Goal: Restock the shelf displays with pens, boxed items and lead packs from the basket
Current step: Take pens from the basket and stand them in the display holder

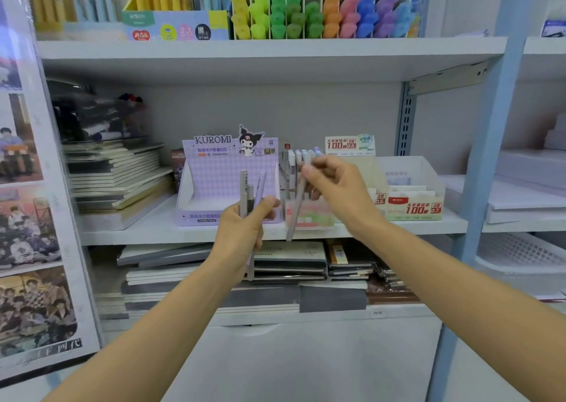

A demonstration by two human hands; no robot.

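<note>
Motion blur smeared slim grey pen [294, 215] in right hand [333, 190], likewise pale pink plastic tray [318, 215] behind it. Curled left hand [242, 236] hid middles of three thin pens [250, 194]

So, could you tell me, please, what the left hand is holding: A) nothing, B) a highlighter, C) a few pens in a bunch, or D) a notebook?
C: the left hand grips a few slim pens upright in front of the Kuromi box, while the right hand pinches one single pen.
</note>
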